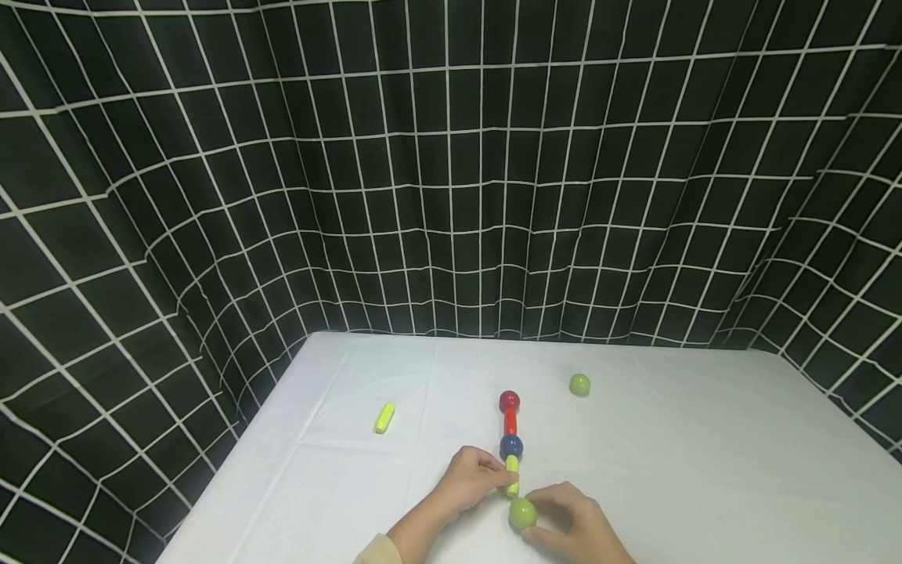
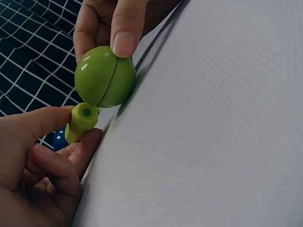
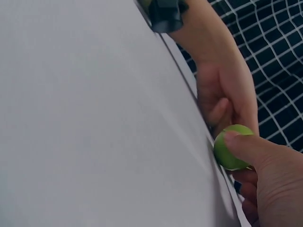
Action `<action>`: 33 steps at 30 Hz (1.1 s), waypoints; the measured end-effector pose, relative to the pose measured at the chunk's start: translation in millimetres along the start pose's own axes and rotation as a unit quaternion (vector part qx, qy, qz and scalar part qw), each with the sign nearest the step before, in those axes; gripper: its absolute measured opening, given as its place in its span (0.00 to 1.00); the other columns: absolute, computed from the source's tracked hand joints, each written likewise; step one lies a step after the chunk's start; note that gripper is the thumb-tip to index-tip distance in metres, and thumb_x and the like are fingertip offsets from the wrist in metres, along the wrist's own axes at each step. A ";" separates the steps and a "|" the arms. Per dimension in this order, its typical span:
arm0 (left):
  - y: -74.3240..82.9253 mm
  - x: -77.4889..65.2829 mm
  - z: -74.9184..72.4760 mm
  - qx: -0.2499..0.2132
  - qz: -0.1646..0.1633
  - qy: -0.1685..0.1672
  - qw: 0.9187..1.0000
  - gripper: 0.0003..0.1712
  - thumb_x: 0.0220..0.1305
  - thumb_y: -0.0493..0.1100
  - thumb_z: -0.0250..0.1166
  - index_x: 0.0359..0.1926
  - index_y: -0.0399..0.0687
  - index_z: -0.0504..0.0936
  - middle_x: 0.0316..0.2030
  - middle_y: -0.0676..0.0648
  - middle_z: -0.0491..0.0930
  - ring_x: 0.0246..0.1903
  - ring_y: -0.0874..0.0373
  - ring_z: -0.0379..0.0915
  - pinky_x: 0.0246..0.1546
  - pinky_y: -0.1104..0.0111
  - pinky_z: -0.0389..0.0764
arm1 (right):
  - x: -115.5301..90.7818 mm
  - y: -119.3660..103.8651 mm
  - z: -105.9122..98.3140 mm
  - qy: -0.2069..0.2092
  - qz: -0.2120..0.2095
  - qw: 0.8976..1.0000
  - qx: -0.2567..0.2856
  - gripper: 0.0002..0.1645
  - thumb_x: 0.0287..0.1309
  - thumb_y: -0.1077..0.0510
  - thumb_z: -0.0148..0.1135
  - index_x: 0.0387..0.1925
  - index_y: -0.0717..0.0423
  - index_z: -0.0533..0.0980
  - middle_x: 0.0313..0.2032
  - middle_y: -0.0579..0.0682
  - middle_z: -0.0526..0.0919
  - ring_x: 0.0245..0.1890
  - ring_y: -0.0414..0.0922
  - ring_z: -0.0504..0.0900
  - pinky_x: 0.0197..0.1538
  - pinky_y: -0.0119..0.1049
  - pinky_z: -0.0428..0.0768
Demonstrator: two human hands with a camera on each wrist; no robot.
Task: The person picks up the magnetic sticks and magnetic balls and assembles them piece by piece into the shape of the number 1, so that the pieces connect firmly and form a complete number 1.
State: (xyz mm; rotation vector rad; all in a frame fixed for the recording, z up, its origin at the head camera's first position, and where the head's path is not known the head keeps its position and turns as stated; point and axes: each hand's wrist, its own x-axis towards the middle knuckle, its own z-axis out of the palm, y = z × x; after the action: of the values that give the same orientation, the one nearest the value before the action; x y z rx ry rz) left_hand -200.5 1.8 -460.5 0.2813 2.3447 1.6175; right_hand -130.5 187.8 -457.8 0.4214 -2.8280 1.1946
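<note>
A green ball (image 1: pixel 523 515) is held at the near end of a yellow rod (image 1: pixel 512 465).
The rod is pinched by the fingers of the left hand (image 1: pixel 470 479), in line with the blue ball (image 1: pixel 511 446), red rod (image 1: pixel 510 421) and red ball (image 1: pixel 510 401) on the worktop (image 1: pixel 705 446). The ball is gripped by the fingers of the right hand (image 1: pixel 574 521); whether it touches the rod cannot be told. For a good join, the rod is probably best kept steady and the ball brought squarely and gently onto its end, so the row is not knocked askew.
</note>
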 end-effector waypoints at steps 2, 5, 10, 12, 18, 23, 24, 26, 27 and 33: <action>0.0 0.3 0.0 0.002 0.002 0.000 1.000 0.15 0.49 0.52 0.70 0.25 0.45 0.83 0.13 0.54 0.75 0.13 0.65 0.61 0.15 0.76 0.65 | 0.2 -2.4 1.6 -0.005 -0.001 1.000 -0.006 0.22 0.43 0.41 0.69 0.41 0.43 0.79 0.39 0.35 0.81 0.44 0.35 0.78 0.49 0.43 0.77; -0.4 0.4 -0.2 0.003 0.005 0.000 1.000 0.15 0.49 0.52 0.69 0.25 0.45 0.83 0.13 0.54 0.76 0.12 0.65 0.60 0.14 0.77 0.64 | 0.2 -5.8 3.8 -0.010 -0.002 1.000 -0.004 0.22 0.43 0.42 0.70 0.41 0.43 0.79 0.39 0.35 0.81 0.43 0.33 0.78 0.48 0.42 0.78; -1.1 1.1 -0.5 0.000 0.009 -0.003 1.000 0.14 0.49 0.52 0.70 0.25 0.45 0.83 0.14 0.54 0.78 0.12 0.66 0.60 0.14 0.77 0.64 | 0.8 -7.8 7.1 -0.001 -0.029 1.000 -0.010 0.23 0.44 0.43 0.69 0.42 0.46 0.80 0.39 0.37 0.82 0.43 0.34 0.78 0.47 0.37 0.78; -1.4 1.4 -0.6 -0.001 0.011 -0.004 1.000 0.14 0.49 0.52 0.70 0.25 0.45 0.83 0.15 0.54 0.78 0.13 0.66 0.61 0.15 0.77 0.64 | 1.5 -8.2 8.2 0.000 -0.033 0.999 -0.011 0.23 0.44 0.42 0.69 0.43 0.46 0.79 0.39 0.37 0.82 0.43 0.34 0.78 0.47 0.35 0.78; -1.9 1.9 -0.4 0.001 0.012 -0.005 1.000 0.15 0.49 0.52 0.69 0.25 0.45 0.83 0.15 0.54 0.77 0.13 0.65 0.62 0.15 0.77 0.66 | 3.1 -6.6 10.8 0.014 -0.042 0.999 -0.015 0.22 0.44 0.43 0.69 0.42 0.46 0.80 0.39 0.36 0.82 0.43 0.34 0.78 0.47 0.35 0.78; -1.9 1.3 -0.3 -0.002 0.014 -0.006 1.000 0.14 0.49 0.52 0.69 0.25 0.45 0.83 0.14 0.54 0.76 0.13 0.65 0.62 0.15 0.76 0.65 | 3.8 -3.4 12.1 0.027 -0.033 0.999 -0.018 0.21 0.43 0.44 0.71 0.41 0.45 0.80 0.39 0.35 0.81 0.43 0.35 0.78 0.48 0.35 0.78; -2.1 1.5 -0.3 -0.002 0.016 -0.006 1.000 0.14 0.49 0.52 0.69 0.25 0.45 0.83 0.14 0.54 0.76 0.13 0.65 0.62 0.15 0.76 0.65 | 4.0 -3.0 12.5 0.027 -0.027 0.999 -0.017 0.21 0.43 0.45 0.71 0.41 0.45 0.80 0.39 0.35 0.81 0.43 0.36 0.79 0.48 0.35 0.78; -2.1 1.4 -0.4 -0.004 0.018 -0.007 1.000 0.14 0.50 0.52 0.69 0.25 0.44 0.83 0.13 0.54 0.76 0.13 0.65 0.62 0.16 0.76 0.65 | 4.5 -2.4 13.1 0.028 -0.013 0.999 -0.016 0.21 0.43 0.45 0.71 0.42 0.44 0.79 0.39 0.35 0.81 0.44 0.38 0.79 0.48 0.35 0.78; -1.9 1.2 -0.4 -0.005 0.019 -0.007 1.000 0.14 0.50 0.52 0.69 0.25 0.44 0.83 0.13 0.54 0.75 0.13 0.65 0.62 0.15 0.76 0.65 | 4.6 -2.4 13.2 0.027 -0.006 1.000 -0.014 0.21 0.43 0.45 0.72 0.42 0.44 0.79 0.39 0.35 0.81 0.44 0.39 0.79 0.48 0.36 0.78; -0.4 0.0 -1.2 -0.005 0.019 -0.009 1.000 0.14 0.50 0.52 0.68 0.25 0.45 0.83 0.13 0.54 0.75 0.11 0.66 0.60 0.15 0.77 0.65 | 5.2 -7.5 12.3 0.045 0.005 0.999 -0.023 0.22 0.41 0.48 0.73 0.42 0.45 0.79 0.40 0.36 0.82 0.44 0.41 0.80 0.48 0.37 0.78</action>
State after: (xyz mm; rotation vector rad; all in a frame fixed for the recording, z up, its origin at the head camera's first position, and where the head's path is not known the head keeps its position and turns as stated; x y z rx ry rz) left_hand -200.8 0.6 -460.5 0.3398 2.3300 1.6376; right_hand -132.7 172.9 -460.5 0.3427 -2.7793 1.1174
